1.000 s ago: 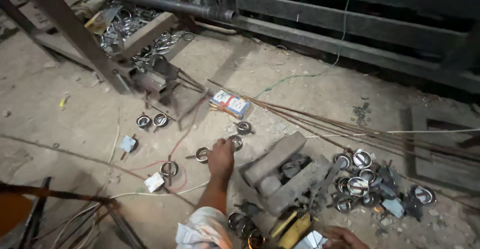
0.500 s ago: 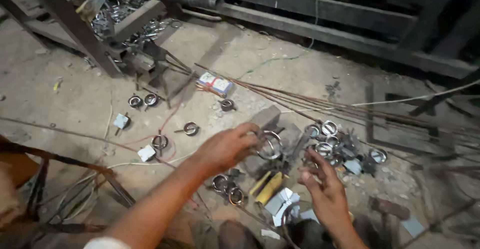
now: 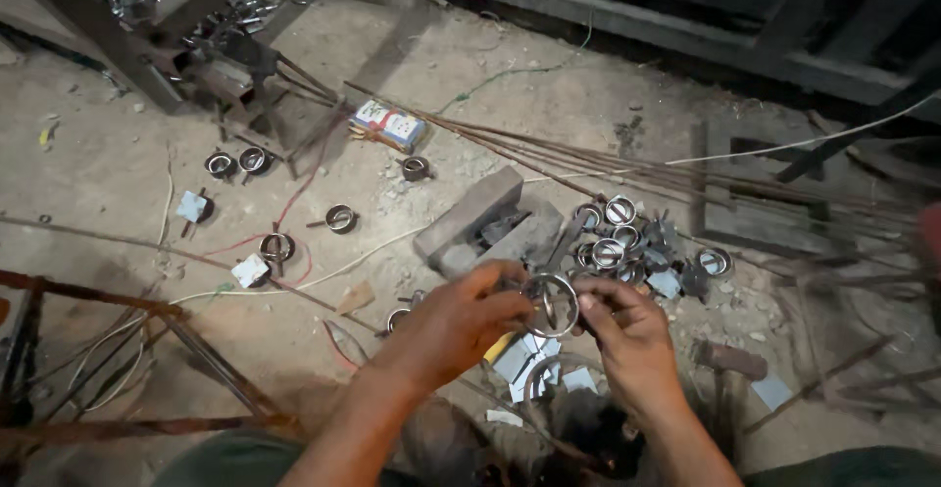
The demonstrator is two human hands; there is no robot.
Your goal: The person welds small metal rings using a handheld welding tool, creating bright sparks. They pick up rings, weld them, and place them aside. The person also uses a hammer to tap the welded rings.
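The metal ring [image 3: 555,303] is held above the floor [image 3: 118,164], just in front of the concrete block [image 3: 470,215]. The left hand [image 3: 453,322] is closed on the ring's left rim with pinched fingertips; the right hand [image 3: 627,332] is closed on its right rim. The ring is a thin, bright steel hoop, round and open through the middle.

Step in hand, as judged: the ring is being gripped and positioned between both hands, likely for inspection or fitting. Any further handling calls for a firm two-point grip, since the rim is narrow and smooth.

Just right of the block lies a pile of rings [image 3: 613,237], similar hoops mixed with small pale square plates. Left of the block, single rings with short stubs [image 3: 340,218] lie scattered on the dusty, gritty floor. Beyond the block, thin steel rods [image 3: 588,166] run in a bundle, and a small printed box [image 3: 389,124] rests near their far end. Rusty angle-iron framing [image 3: 118,296] stands well left of the block.
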